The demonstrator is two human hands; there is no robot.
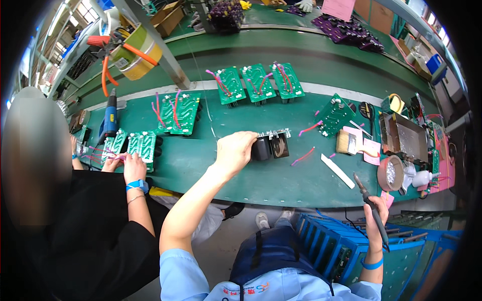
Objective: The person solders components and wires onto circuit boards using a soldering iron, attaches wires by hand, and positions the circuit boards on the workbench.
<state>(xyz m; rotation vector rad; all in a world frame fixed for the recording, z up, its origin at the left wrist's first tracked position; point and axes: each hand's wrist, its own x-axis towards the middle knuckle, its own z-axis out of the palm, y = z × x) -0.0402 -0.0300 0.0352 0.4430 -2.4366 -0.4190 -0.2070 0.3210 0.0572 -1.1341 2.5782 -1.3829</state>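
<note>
My left hand (233,153) grips a circuit board (273,134) by its left end, above the middle of the green bench. The board is seen edge-on, with large black components (262,149) hanging below it. My right hand (374,226) is closed round a soldering iron (370,201) at the bench's front edge on the right. The iron's tip points up and left, apart from the board. A loose red and purple wire (303,156) lies just right of the held board. Beyond it is a white strip (337,170).
Three wired boards (258,84) stand at the back, and another board (336,115) lies right. A brush (351,142), a metal tray (405,138) and a round tin (390,172) sit at the right. On the left, a co-worker's hands (134,168) touch boards beside a heat gun (110,118).
</note>
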